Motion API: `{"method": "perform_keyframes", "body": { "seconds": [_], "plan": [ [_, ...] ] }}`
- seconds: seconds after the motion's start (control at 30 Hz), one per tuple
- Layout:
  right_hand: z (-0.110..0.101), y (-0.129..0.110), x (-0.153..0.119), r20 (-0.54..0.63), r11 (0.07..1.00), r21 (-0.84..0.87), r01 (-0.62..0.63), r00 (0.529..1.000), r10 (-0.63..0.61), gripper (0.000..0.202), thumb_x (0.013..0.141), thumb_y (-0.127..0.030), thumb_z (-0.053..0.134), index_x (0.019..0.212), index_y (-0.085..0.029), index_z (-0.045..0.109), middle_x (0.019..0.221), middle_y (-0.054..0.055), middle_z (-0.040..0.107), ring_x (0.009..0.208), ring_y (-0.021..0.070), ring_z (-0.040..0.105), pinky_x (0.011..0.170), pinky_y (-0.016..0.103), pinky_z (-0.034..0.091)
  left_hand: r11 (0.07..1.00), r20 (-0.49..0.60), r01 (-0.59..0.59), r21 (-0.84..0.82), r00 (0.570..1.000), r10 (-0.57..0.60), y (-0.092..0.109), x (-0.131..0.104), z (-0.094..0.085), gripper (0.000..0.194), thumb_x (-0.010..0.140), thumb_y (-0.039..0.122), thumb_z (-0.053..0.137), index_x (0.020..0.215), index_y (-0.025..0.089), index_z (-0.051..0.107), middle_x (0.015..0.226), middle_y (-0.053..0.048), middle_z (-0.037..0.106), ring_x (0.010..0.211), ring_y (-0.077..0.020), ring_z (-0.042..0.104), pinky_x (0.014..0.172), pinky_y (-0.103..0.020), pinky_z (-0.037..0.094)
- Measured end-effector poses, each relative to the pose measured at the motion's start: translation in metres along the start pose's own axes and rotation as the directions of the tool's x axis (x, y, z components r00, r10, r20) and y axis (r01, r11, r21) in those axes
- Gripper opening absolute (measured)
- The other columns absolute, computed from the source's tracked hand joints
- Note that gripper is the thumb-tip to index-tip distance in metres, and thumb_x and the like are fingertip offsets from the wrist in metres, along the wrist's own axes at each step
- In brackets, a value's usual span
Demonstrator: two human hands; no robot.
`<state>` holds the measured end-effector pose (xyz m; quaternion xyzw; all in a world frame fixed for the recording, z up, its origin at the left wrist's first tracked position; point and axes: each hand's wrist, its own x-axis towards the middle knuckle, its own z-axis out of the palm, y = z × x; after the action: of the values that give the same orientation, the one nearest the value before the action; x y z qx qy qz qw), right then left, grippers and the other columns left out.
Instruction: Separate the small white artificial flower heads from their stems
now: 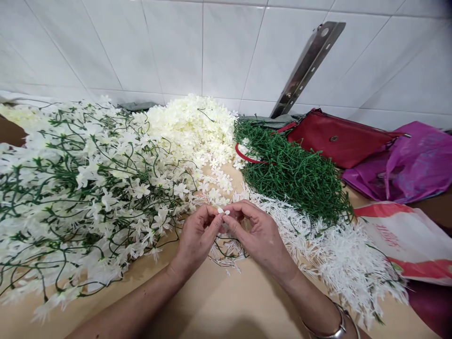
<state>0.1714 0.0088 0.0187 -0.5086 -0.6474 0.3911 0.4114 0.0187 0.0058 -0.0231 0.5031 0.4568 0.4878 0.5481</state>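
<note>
A small white artificial flower is pinched between the fingertips of both hands, low in the middle of the view. My left hand has thumb and forefinger closed on its left side. From the right, my right hand grips it the same way; a bracelet circles that wrist. A green stem runs beneath the fingers, and I cannot tell whether it joins the flower. Thin white stamen pieces lie on the table just under the hands. Loose white blossoms lie beyond the fingertips.
A large heap of white flowers on green stems spreads leftward. Behind sits a pile of cream petals. Rightward are green stems, white stamens, a red purse, a purple bag and a red-white bag. A tiled wall stands behind.
</note>
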Motion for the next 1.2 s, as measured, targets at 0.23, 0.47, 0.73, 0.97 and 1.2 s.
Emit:
{"method": "perform_keyframes", "body": {
  "seconds": [0.23, 0.47, 0.73, 0.97, 1.2],
  "plan": [
    [0.0, 0.005, 0.0, 0.095, 0.982, 0.127, -0.137, 0.988, 0.125, 0.02, 0.088, -0.037, 0.066, 0.093, -0.018, 0.071, 0.074, -0.001, 0.058, 0.067, 0.0145, 0.052, 0.062, 0.028, 0.043, 0.97, 0.007, 0.01, 0.243, 1.0, -0.012, 0.003, -0.003, -0.001, 0.031, 0.088, 0.046, 0.062, 0.074, 0.019, 0.057, 0.058, 0.001, 0.062, 0.054, -0.0124, 0.054, 0.056, -0.024, 0.04],
    [-0.004, 0.004, 0.001, 0.154, 0.95, 0.253, -0.184, 0.977, 0.148, 0.021, 0.085, -0.039, 0.069, 0.083, -0.019, 0.066, 0.075, 0.0, 0.059, 0.069, 0.0147, 0.052, 0.065, 0.029, 0.042, 0.996, -0.029, 0.064, 0.069, 0.998, -0.062, 0.004, -0.002, 0.002, 0.029, 0.081, 0.041, 0.073, 0.072, 0.017, 0.059, 0.058, 0.001, 0.064, 0.053, -0.0111, 0.056, 0.056, -0.022, 0.042],
    [-0.01, 0.016, 0.008, -0.119, 0.935, 0.334, -0.116, 0.979, 0.164, 0.024, 0.082, -0.043, 0.075, 0.077, -0.021, 0.066, 0.074, -0.001, 0.061, 0.067, 0.0129, 0.052, 0.062, 0.026, 0.043, 0.986, 0.006, 0.084, -0.145, 0.996, -0.084, 0.008, 0.001, 0.001, 0.029, 0.077, 0.035, 0.081, 0.075, 0.017, 0.059, 0.06, 0.004, 0.064, 0.057, -0.0084, 0.061, 0.059, -0.017, 0.045],
    [-0.015, 0.012, 0.009, -0.155, 0.968, 0.248, -0.051, 0.984, 0.091, 0.014, 0.088, -0.031, 0.07, 0.1, -0.023, 0.071, 0.083, 0.0, 0.069, 0.073, 0.0132, 0.064, 0.068, 0.027, 0.052, 0.986, -0.022, 0.062, -0.155, 0.998, -0.066, 0.012, 0.002, 0.002, 0.027, 0.082, 0.037, 0.077, 0.09, 0.017, 0.061, 0.07, 0.005, 0.062, 0.06, -0.0077, 0.065, 0.06, -0.017, 0.049],
    [-0.015, 0.026, 0.014, -0.068, 0.95, 0.303, 0.075, 0.996, -0.057, 0.041, 0.093, -0.026, 0.065, 0.133, -0.034, 0.06, 0.158, 0.004, 0.045, 0.136, 0.0216, 0.056, 0.112, 0.041, 0.048, 0.983, -0.038, 0.043, -0.179, 0.998, -0.051, 0.017, 0.001, 0.004, 0.032, 0.082, 0.042, 0.077, 0.084, 0.017, 0.057, 0.074, 0.004, 0.062, 0.065, -0.0086, 0.066, 0.067, -0.02, 0.053]
  ]
}}
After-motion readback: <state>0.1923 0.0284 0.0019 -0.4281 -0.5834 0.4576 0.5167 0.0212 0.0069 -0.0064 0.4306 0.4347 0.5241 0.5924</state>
